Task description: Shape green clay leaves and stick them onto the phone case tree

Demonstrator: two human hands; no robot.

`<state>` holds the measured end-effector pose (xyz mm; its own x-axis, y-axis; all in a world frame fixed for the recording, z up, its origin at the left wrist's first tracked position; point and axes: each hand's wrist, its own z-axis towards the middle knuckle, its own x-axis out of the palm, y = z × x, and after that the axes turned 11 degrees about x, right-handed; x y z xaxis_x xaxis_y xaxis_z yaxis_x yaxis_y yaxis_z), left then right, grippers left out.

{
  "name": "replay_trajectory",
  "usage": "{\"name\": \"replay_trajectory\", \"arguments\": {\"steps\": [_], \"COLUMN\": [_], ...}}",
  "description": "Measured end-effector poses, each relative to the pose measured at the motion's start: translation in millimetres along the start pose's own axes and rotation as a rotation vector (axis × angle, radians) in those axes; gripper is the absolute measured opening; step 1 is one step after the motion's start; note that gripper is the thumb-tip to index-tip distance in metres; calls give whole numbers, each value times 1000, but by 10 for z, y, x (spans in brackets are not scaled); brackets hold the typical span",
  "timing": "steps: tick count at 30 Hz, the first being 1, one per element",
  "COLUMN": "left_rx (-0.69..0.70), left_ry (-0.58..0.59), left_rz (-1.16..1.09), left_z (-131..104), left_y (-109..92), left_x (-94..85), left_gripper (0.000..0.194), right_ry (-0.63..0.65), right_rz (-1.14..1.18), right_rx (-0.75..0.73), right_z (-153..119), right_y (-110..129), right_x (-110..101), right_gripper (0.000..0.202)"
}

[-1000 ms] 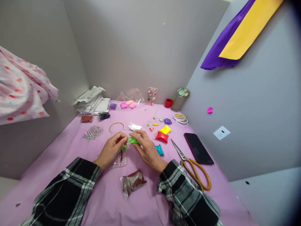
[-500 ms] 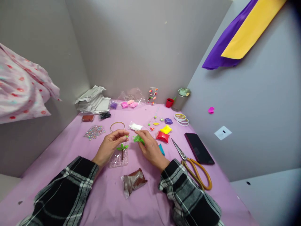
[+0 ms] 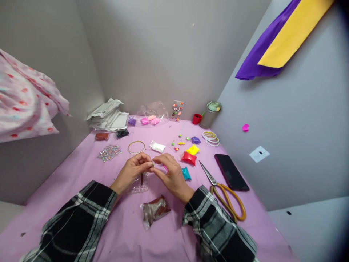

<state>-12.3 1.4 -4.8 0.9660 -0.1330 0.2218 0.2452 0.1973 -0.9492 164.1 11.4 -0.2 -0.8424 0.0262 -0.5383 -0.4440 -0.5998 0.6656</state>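
Observation:
My left hand (image 3: 136, 168) is closed in a pinch on a tiny piece of green clay (image 3: 153, 165). My right hand (image 3: 173, 176) meets it there, its thumb and forefinger closing around the same piece. Beneath my left hand lies a clear textured plastic piece (image 3: 139, 187) with a brown clay stem (image 3: 141, 179) on it; the top of the stem is hidden. Closer to me rests an opened brown clay packet (image 3: 155, 211). A teal packet (image 3: 186, 173) sits beside my right hand, and a bit of something pink (image 3: 165, 167) shows behind its fingers.
Scissors (image 3: 223, 194) and a phone (image 3: 231, 172) lie at the right. Red (image 3: 189, 158), yellow (image 3: 193, 149) and white packets (image 3: 157, 146) are beyond my hands, near a gold bangle (image 3: 136, 142). Rhinestones (image 3: 109, 153) lie left. A bottle (image 3: 209, 115) and red cup (image 3: 196, 119) stand behind.
My hands have come together at the small green piece. The crumpled green clay packet has left my right hand and is out of sight. More of the teal packet shows.

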Motion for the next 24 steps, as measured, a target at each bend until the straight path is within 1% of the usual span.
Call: {"name": "replay_trajectory", "arguments": {"steps": [5,7,10,15,17,20,24], "left_rx": [8,14,33,86,108,140,168], "left_ry": [5,-2,-20,-22,-18,-21,-19], "left_rz": [31,51,79,131,159,194,226], "left_z": [-14,-17,-18,-12,-14,-21,-24], "left_y": [24,31,25,-6,-10,-6,9], "left_x": [18,8,0,20,26,26,16], "left_gripper": [28,27,24,27,24,18,13], "right_ry": [-15,-15,-4,57,87,123,111], "right_rz": [-17,-10,2,51,66,119,237], "right_rx": [26,39,97,178,198,233,338], "right_z": [-9,-9,-5,9,14,20,30], "right_y": [-37,-50,-59,-69,-75,-84,-93], "right_x": [20,18,8,0,5,15,27], "right_gripper": [6,7,7,15,17,15,7]}}
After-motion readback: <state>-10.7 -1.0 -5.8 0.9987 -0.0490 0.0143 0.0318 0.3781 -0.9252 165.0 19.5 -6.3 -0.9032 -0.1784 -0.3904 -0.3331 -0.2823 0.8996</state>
